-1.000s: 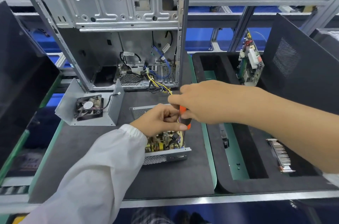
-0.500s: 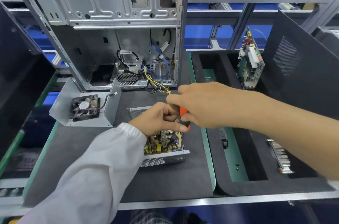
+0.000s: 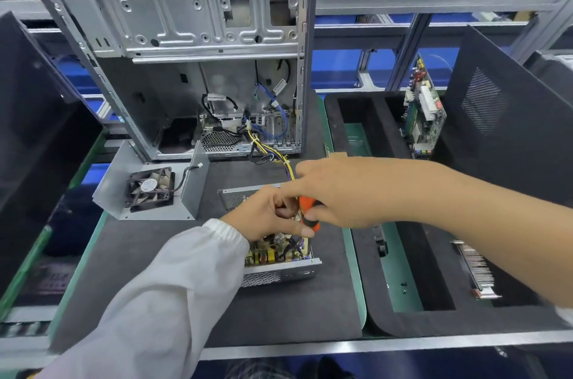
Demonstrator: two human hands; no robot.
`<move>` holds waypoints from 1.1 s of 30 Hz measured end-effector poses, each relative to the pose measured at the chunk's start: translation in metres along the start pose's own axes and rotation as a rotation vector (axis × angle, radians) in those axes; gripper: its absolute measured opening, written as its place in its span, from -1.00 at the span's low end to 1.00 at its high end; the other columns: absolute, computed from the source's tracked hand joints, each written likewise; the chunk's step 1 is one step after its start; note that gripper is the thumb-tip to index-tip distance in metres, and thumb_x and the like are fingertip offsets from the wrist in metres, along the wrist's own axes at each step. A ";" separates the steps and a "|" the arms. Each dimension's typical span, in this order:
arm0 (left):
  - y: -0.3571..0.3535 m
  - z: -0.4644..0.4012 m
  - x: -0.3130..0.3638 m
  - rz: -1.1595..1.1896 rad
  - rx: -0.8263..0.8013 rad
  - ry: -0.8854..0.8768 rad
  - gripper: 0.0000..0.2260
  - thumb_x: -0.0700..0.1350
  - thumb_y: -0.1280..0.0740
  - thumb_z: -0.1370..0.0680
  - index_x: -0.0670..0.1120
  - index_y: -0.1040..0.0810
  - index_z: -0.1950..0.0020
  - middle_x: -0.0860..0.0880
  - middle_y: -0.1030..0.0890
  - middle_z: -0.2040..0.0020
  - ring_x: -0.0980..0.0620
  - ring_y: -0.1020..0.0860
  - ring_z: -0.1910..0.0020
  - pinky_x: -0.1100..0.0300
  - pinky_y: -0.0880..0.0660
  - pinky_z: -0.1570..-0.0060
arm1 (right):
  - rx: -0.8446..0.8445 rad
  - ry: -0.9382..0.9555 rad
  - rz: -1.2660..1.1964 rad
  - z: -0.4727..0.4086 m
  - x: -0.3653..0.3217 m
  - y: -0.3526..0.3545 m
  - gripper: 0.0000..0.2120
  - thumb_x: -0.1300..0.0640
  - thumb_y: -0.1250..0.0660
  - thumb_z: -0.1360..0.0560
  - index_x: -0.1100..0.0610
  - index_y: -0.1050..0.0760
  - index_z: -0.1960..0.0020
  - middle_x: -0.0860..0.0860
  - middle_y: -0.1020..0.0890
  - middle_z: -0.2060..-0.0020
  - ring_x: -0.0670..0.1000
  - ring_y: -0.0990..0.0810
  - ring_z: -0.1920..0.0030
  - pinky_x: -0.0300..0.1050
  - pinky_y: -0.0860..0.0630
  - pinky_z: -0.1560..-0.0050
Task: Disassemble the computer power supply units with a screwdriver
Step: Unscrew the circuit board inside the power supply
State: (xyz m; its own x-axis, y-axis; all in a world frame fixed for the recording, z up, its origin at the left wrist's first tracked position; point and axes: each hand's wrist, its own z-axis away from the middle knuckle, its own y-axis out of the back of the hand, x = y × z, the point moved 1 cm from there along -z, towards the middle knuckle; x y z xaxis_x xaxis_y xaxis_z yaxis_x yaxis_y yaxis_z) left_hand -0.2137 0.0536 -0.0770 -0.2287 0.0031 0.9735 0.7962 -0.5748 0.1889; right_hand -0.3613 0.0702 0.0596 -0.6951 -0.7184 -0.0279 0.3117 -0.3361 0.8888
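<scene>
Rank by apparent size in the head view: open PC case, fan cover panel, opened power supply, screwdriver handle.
1. PC case, largest by far.
2. Fan cover panel.
3. Power supply, partly hidden by the left hand, so its order with the panel is unsure.
4. Screwdriver handle, mostly hidden in the right hand.

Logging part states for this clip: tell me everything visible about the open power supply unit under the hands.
The power supply unit is a low grey sheet-metal box with perforated mesh walls. Its cover is off, and a yellowish circuit board with dark components and wires shows inside. It lies flat on the black mat, in front of the computer case. The left hand rests over the board; the right hand holds an orange-handled screwdriver above it.
</scene>
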 end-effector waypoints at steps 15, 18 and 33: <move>-0.008 -0.005 0.009 0.092 -0.018 0.005 -0.55 -0.20 -0.62 -0.28 -0.43 -0.43 0.15 -0.16 -0.40 0.26 -0.08 -0.30 0.20 0.03 -0.28 0.09 | 0.001 0.060 0.020 -0.001 0.009 0.004 -0.72 0.00 -0.31 -0.54 -0.03 -0.38 -0.22 -0.10 -0.35 0.10 -0.03 -0.40 0.07 -0.08 -0.38 0.17; -0.016 -0.006 0.010 0.055 0.020 -0.021 -0.70 -0.30 -0.59 -0.29 -0.07 -0.50 0.23 0.02 -0.47 0.38 0.02 -0.38 0.33 0.11 -0.35 0.27 | 0.063 -0.028 -0.003 0.001 0.013 0.007 -0.60 -0.29 -0.30 -0.46 -0.01 -0.38 -0.07 -0.12 -0.33 0.29 -0.04 -0.38 0.25 -0.07 -0.37 0.27; -0.016 -0.006 0.004 0.154 0.048 0.009 -0.48 -0.21 -0.61 -0.26 -0.41 -0.39 0.01 -0.32 -0.39 0.29 -0.18 -0.33 0.24 -0.08 -0.28 0.17 | 0.112 -0.065 -0.007 -0.003 0.015 -0.003 -0.65 -0.28 -0.19 -0.52 0.00 -0.31 0.06 -0.08 -0.27 0.31 0.02 -0.40 0.30 -0.09 -0.31 0.37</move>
State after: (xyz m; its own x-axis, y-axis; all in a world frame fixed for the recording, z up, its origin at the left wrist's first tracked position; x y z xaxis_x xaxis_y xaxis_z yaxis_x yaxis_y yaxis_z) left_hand -0.2305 0.0578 -0.0770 -0.1068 -0.0893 0.9903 0.8479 -0.5283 0.0438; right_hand -0.3702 0.0583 0.0552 -0.7386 -0.6741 -0.0079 0.2351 -0.2686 0.9341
